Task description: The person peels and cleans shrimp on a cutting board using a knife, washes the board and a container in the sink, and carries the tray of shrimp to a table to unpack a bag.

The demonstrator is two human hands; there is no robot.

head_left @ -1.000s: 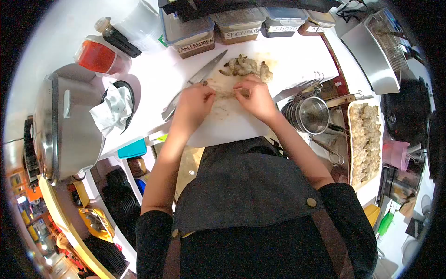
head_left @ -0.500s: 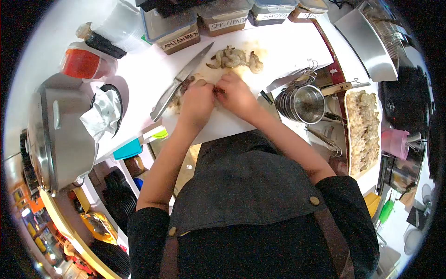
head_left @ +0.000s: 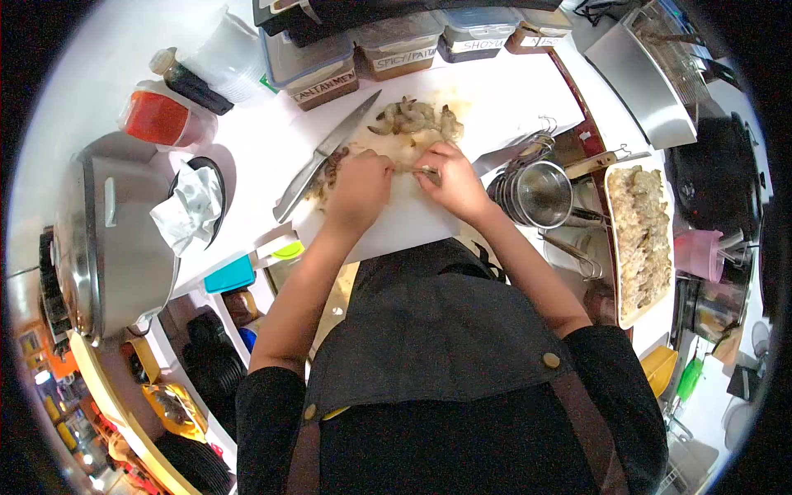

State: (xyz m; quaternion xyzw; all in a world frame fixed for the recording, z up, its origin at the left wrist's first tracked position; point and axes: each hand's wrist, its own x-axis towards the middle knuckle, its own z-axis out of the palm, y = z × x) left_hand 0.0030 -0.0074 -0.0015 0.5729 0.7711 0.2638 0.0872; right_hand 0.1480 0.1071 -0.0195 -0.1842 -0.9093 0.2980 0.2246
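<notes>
Both hands are slightly apart above a smooth white cutting board, the forearms reaching forward and angling inward, elbows spread wide. The left hand is palm down with its fingers curled; whether it grips anything is hidden. Opposite it, the right hand bends at the wrist and pinches a small greyish piece, seemingly a shrimp, between thumb and fingers. Just beyond the fingers lies one heap of raw shrimp, glossy, grey and curved, too overlapped to count. Dark, reddish-brown scraps sit beside the left hand, next to one long knife of shiny metal, which lies diagonally. Four clear plastic tubs with labels line the far side of the white surface. To the right are a stack of round metal strainers, its number unclear, and one rectangular tray filled with lumpy, wet-looking pale shrimp. To the left, one crumpled white paper rests in one round black bowl.
</notes>
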